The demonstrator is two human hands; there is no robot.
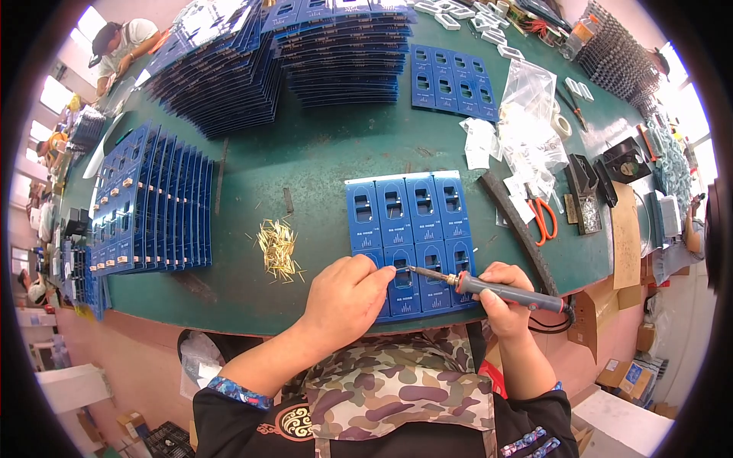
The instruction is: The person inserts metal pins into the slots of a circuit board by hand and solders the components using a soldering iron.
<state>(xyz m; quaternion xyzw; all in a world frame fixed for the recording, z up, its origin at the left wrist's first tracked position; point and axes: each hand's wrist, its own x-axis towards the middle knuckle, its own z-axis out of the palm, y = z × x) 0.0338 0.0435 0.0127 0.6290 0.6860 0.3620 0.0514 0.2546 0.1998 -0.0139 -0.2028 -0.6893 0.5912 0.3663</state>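
A blue circuit board panel [418,229], divided into several rectangular units with dark cutouts, lies flat on the green table in front of me. My right hand [505,296] grips the grey handle of a soldering iron [519,295]. Its tip points left and meets the panel's lower row, close to my left fingertips. My left hand [347,294] is closed in a pinch over the panel's lower left units; whatever sits between the fingers is too small to make out. Left of the panel is a loose pile of thin gold-coloured pins [279,250].
Tall stacks of blue panels [343,65] stand at the back, and upright panels [153,206] at the left. A single panel [452,80] lies farther back. On the right are a dark bar [519,229], orange-handled scissors [544,221] and plastic bags [527,130]. Another person [126,46] sits at the far left.
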